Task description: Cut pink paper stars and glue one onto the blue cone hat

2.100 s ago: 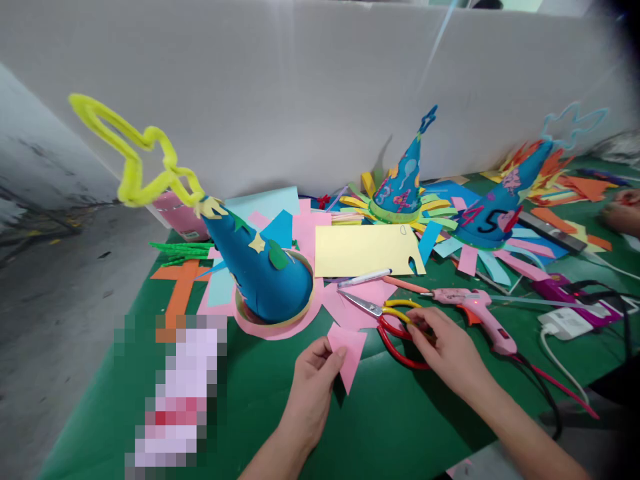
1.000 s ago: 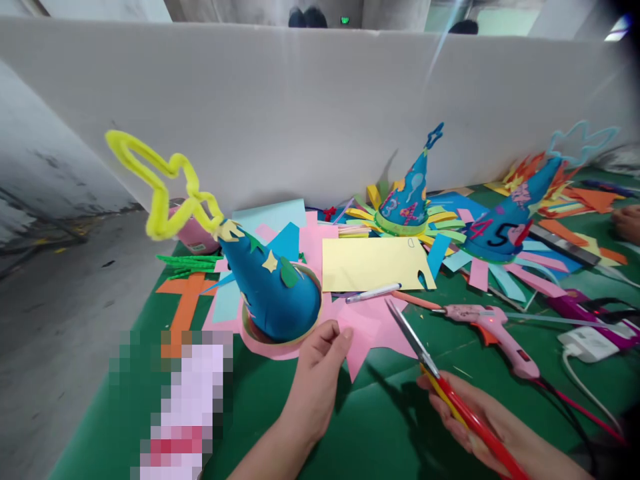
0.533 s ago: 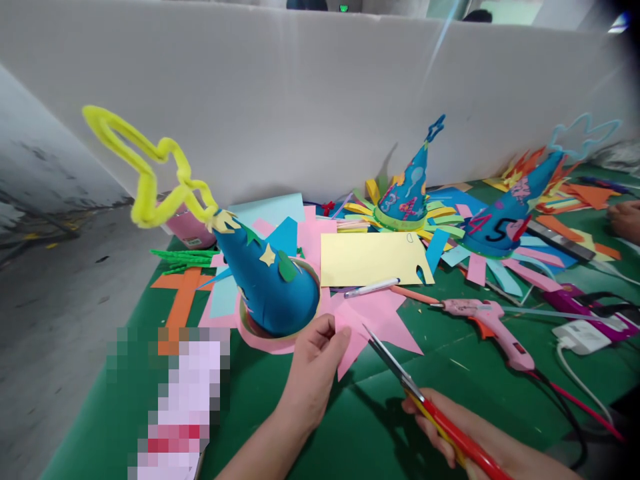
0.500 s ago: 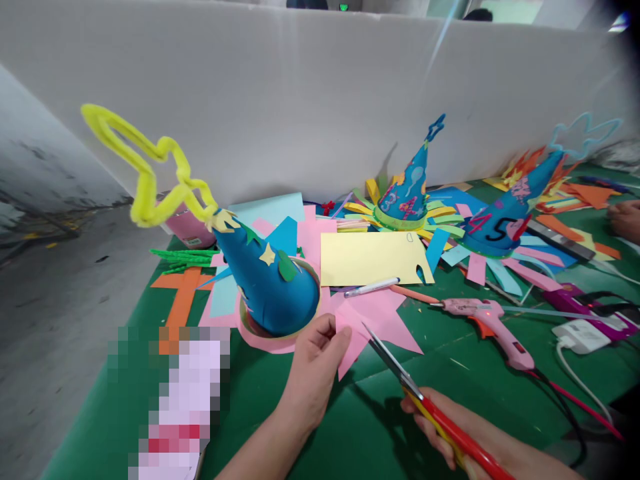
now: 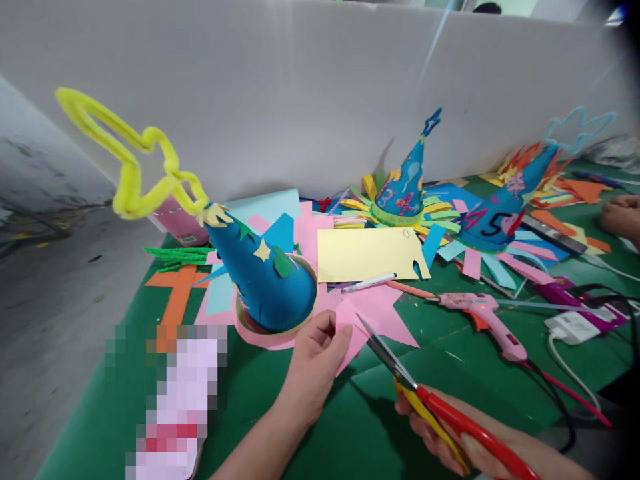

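My left hand (image 5: 314,363) pinches a small pink paper piece (image 5: 349,339) above the green table (image 5: 380,427). My right hand (image 5: 453,443) grips red-and-yellow scissors (image 5: 425,400); their blades are slightly apart and the tips reach the paper's right edge. Just behind stands a blue cone hat (image 5: 263,277) with a yellow pipe-cleaner star (image 5: 133,160), seated on a pink paper ring. More pink paper (image 5: 385,313) lies under the piece.
A yellow sheet (image 5: 367,253), a pen (image 5: 369,283), a pink glue gun (image 5: 483,317) with cable, a white power adapter (image 5: 570,327) and two more decorated hats (image 5: 407,180) (image 5: 500,207) lie behind. Another person's hand (image 5: 620,217) rests far right. A white wall backs the table.
My right hand picked the scissors up from the table and brought the blades to the pink piece. My left hand raised the piece slightly toward the blue hat.
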Demonstrator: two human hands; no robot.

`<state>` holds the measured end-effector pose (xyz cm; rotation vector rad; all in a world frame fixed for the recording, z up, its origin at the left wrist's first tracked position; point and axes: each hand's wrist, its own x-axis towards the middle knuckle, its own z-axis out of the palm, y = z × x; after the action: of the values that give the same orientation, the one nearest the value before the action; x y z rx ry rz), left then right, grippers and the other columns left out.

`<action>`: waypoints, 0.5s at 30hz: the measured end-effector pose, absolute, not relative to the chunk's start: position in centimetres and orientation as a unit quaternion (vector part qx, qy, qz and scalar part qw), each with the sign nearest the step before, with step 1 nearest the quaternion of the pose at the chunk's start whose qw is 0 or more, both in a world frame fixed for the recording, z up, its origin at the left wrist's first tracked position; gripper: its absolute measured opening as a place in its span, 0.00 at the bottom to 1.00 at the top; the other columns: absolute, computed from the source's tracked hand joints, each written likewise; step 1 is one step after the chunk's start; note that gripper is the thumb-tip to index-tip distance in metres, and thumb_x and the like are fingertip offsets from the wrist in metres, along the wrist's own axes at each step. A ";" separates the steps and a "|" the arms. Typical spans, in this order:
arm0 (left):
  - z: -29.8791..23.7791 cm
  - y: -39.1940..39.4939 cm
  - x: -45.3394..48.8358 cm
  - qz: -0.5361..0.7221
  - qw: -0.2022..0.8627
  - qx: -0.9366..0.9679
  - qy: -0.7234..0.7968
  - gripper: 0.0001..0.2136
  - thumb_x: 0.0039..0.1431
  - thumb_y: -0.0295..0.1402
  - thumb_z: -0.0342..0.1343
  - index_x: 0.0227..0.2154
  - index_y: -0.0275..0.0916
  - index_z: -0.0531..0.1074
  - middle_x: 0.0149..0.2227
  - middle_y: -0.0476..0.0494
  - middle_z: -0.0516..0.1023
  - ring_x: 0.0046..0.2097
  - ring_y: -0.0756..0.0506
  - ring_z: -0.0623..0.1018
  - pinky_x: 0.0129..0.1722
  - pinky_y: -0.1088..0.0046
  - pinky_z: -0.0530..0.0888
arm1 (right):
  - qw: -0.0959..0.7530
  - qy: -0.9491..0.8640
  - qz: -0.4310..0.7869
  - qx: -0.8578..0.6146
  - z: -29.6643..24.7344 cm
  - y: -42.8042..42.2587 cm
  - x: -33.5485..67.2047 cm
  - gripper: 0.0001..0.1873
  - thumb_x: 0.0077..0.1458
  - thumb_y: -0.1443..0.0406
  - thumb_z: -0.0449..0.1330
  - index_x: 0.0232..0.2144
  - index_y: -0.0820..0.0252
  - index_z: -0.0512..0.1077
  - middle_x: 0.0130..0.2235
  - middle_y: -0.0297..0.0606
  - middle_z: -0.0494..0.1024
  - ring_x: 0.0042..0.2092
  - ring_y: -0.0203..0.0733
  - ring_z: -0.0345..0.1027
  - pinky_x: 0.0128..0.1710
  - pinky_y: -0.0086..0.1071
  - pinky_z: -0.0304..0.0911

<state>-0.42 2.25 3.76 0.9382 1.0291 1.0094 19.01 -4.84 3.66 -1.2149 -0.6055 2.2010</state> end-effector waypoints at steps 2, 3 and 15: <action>3.7 2.3 -0.4 0.444 0.653 0.414 0.453 0.08 0.49 0.36 0.56 0.26 0.36 0.70 0.27 0.48 0.71 0.29 0.50 0.68 0.30 0.76 0.64 | 0.234 -0.132 0.860 -0.434 5.8 -4.4 18.2 0.16 0.27 0.61 0.70 0.25 0.57 0.76 0.21 0.26 0.69 0.24 0.22 0.62 0.25 0.12 0.57; 3.7 2.3 -0.4 0.445 0.652 0.414 0.453 0.07 0.49 0.36 0.56 0.26 0.36 0.70 0.27 0.48 0.71 0.29 0.50 0.68 0.30 0.76 0.64 | 0.243 -0.100 0.859 -0.438 6.5 -4.2 17.9 0.18 0.22 0.61 0.71 0.23 0.58 0.76 0.20 0.24 0.68 0.24 0.22 0.62 0.24 0.12 0.57; 4.0 2.2 -0.2 0.443 0.660 0.403 0.453 0.09 0.46 0.38 0.58 0.22 0.36 0.70 0.24 0.49 0.70 0.28 0.50 0.67 0.28 0.76 0.63 | 0.184 -0.026 0.848 -0.496 6.7 -3.7 17.2 0.08 0.40 0.60 0.64 0.18 0.59 0.75 0.14 0.24 0.66 0.15 0.20 0.56 0.13 0.12 0.48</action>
<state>-0.18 2.15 4.00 0.9130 1.0241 1.0031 17.15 -3.71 6.71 -1.3981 -0.0741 2.3918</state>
